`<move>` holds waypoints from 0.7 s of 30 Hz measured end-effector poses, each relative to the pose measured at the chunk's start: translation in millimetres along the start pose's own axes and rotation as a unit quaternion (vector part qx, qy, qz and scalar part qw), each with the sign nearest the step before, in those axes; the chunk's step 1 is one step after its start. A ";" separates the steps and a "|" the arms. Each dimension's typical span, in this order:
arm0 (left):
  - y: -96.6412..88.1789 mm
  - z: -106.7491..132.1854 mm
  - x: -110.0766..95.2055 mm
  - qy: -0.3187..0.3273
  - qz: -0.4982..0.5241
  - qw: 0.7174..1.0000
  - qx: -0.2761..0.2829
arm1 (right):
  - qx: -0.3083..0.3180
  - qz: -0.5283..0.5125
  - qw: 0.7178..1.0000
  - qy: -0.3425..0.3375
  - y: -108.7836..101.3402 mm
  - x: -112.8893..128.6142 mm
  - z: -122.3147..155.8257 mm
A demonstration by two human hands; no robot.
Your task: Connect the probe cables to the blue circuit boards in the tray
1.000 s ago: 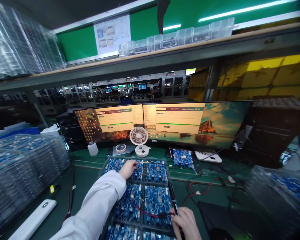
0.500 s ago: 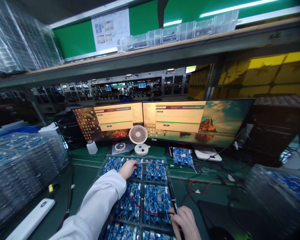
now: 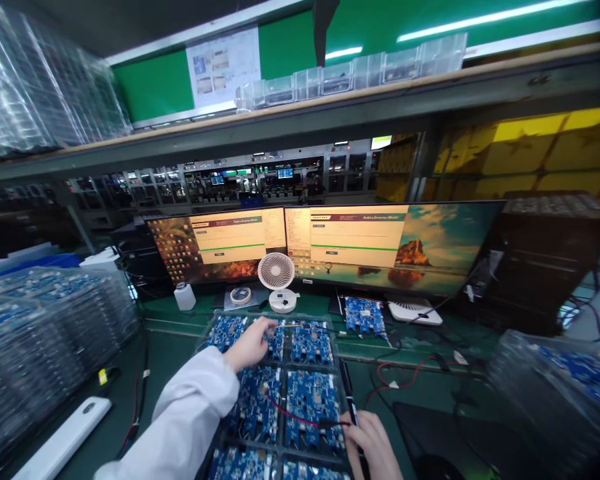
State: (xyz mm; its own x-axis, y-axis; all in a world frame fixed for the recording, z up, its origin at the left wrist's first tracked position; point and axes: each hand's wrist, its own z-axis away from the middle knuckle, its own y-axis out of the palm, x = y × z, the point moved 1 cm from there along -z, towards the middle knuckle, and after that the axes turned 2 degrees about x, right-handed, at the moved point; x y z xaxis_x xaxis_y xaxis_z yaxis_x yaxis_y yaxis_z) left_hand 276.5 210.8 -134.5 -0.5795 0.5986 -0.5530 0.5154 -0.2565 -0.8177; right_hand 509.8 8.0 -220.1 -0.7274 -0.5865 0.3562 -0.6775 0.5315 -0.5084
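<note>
Left grip [image 3: 249,347] on boards | right grip [image 3: 373,443] on cable [image 3: 300,419] | monitors: 2

Single head-worn view, looking forward and down across a workbench [image 3: 170,363], close above both hands, two monitors [image 3: 330,243] straight ahead.

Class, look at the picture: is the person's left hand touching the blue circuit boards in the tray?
Touching. The head view shows the left hand lying on the boards in the tray's far row, with no gap visible.
</note>
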 end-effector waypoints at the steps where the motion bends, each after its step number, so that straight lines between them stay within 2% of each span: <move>1: -8.5 10.2 -15.3 0.049 0.016 0.996 0.071 | -0.005 -0.002 1.000 0.002 -1.0 -0.5 -0.2; 2: -15.6 21.2 -30.5 0.110 0.017 0.982 0.156 | -0.012 -0.004 1.000 0.005 -1.8 -1.2 -0.1; 3: -21.2 31.9 -43.9 0.153 0.013 0.965 0.210 | -0.019 -0.005 1.000 0.009 -2.4 -1.9 0.0; 5: -26.2 49.2 -62.3 0.189 -0.016 0.947 0.259 | -0.030 -0.006 0.999 0.019 -3.1 -3.1 0.4; 6: -25.8 54.7 -66.7 0.195 -0.039 0.945 0.260 | -0.033 -0.008 0.999 0.021 -3.2 -3.5 0.7; 9: -21.2 57.0 -62.7 0.194 -0.134 0.953 0.193 | -0.038 -0.004 0.999 0.021 -2.5 -5.0 2.7; 11: -21.6 47.6 -50.5 0.165 -0.179 0.962 0.125 | -0.040 0.014 0.999 0.018 -1.0 -6.7 5.3; 13: -25.2 31.2 -35.9 0.134 -0.185 0.970 0.083 | -0.040 0.037 0.998 0.018 1.4 -8.9 8.4; 17: -29.0 -15.2 -7.5 0.100 -0.092 0.991 0.001 | -0.017 0.051 0.999 0.001 7.2 -12.4 12.1; 19: -23.1 -39.7 5.9 0.056 -0.021 0.998 -0.035 | 0.004 0.050 0.999 -0.013 9.2 -12.5 12.0; 21: -11.6 -61.0 18.1 0.008 0.041 0.998 -0.039 | 0.029 0.046 0.998 -0.026 10.5 -11.9 11.1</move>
State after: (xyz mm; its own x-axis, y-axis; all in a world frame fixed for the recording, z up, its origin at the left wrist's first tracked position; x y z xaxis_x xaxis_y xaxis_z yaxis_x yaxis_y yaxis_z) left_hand 298.6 271.0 -125.3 -0.5230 0.5905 -0.6146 0.6091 -0.2455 -0.7542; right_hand 512.6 13.8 -238.3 -0.7786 -0.5690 0.2647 -0.5995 0.5497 -0.5818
